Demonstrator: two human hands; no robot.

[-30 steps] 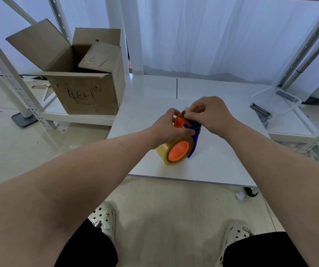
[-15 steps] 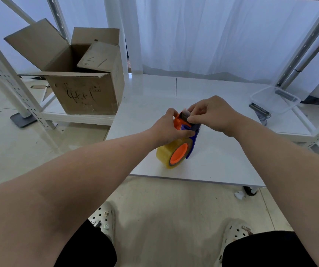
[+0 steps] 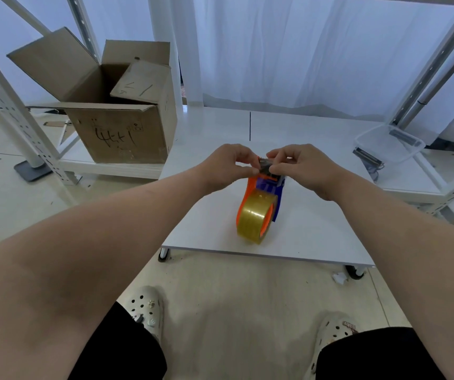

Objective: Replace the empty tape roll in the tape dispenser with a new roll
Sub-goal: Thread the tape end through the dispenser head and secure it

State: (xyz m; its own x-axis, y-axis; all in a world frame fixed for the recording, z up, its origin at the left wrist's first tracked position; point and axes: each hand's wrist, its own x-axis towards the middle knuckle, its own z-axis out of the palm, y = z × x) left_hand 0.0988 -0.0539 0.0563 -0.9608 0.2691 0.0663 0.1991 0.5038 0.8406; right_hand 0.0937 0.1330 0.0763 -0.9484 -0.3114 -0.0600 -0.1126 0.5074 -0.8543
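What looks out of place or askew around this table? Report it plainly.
A small white scrap lies on the floor beside the table's near right caster, like litter. The cardboard box on the left shelf gapes, one flap sagging inward. The tape dispenser, pinched by left hand and right hand, looks intact.

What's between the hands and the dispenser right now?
Nothing visible. The left hand and right hand both pinch the top end of the tape dispenser, with the tape roll seated below.
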